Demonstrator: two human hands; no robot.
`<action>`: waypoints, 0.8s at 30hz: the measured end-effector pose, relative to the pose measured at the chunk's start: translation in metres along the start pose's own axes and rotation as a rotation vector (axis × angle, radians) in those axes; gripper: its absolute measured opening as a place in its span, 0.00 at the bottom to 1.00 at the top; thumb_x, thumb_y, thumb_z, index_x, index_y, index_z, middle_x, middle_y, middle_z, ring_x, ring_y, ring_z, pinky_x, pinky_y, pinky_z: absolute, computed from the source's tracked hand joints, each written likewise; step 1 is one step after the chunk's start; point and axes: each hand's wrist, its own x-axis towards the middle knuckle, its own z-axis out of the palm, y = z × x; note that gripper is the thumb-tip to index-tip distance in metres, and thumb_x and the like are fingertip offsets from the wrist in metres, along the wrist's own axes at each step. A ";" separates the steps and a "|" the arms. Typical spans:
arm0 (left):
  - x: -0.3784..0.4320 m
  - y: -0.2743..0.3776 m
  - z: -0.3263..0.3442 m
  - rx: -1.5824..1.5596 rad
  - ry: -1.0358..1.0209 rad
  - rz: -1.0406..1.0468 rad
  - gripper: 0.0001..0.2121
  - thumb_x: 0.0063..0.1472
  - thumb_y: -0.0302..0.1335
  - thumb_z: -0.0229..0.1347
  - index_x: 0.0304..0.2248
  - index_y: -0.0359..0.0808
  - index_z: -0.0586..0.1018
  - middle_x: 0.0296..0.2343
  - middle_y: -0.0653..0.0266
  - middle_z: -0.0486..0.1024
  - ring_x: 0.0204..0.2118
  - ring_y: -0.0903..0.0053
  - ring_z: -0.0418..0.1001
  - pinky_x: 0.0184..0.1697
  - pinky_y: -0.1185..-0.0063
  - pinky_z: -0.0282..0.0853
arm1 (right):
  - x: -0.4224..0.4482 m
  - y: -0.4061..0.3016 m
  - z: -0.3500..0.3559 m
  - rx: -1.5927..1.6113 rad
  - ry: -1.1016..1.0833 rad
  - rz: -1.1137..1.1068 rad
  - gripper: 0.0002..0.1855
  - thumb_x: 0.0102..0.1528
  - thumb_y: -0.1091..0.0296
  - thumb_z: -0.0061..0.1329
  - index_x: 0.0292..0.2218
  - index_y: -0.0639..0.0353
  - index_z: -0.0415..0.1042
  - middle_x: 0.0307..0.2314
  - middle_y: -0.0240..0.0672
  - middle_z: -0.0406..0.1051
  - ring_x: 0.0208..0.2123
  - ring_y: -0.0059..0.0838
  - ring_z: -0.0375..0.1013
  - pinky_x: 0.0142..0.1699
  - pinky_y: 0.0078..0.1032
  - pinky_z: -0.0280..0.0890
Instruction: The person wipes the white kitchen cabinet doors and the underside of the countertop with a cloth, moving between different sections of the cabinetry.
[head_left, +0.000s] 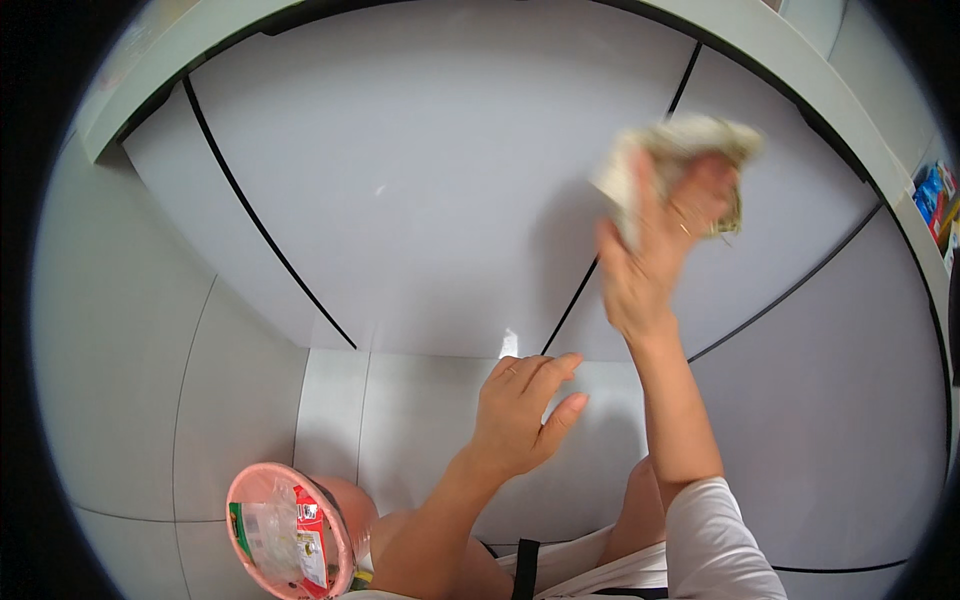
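My right hand, raised at the right and blurred, holds a crumpled cream-coloured cloth against or just in front of a glossy pale cabinet door panel. A dark seam between panels runs behind this hand. Lower down, near the centre, my left hand hangs over the tiled floor by the cabinet's bottom edge. Its fingers are loosely bent and apart, with nothing in them. A shadow of the right arm and cloth falls on the panel.
A pink bin with plastic packaging inside stands at the lower left, near a tiled wall. A pale countertop edge curves above the cabinet. Colourful packets lie at the far right. Side panels close in the right.
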 end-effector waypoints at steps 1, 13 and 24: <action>0.000 -0.003 0.000 0.012 0.013 -0.001 0.12 0.57 0.31 0.52 0.38 0.34 0.73 0.25 0.64 0.73 0.26 0.71 0.70 0.32 0.75 0.61 | 0.009 -0.005 0.016 -0.175 -0.050 -0.027 0.26 0.59 0.46 0.32 0.56 0.39 0.59 0.61 0.42 0.34 0.62 0.53 0.27 0.58 0.53 0.14; -0.001 0.004 -0.012 0.090 0.077 0.013 0.11 0.61 0.27 0.43 0.39 0.32 0.73 0.25 0.63 0.74 0.23 0.71 0.67 0.30 0.76 0.60 | -0.179 0.008 0.088 -0.318 -0.172 0.126 0.26 0.57 0.45 0.36 0.55 0.39 0.59 0.60 0.45 0.39 0.61 0.58 0.30 0.54 0.67 0.24; -0.004 -0.006 -0.010 0.077 0.074 -0.052 0.10 0.61 0.26 0.43 0.39 0.32 0.73 0.26 0.62 0.74 0.25 0.70 0.68 0.32 0.75 0.63 | -0.066 0.017 0.057 -0.301 0.022 0.163 0.31 0.53 0.44 0.42 0.56 0.39 0.58 0.55 0.50 0.50 0.59 0.61 0.40 0.56 0.63 0.25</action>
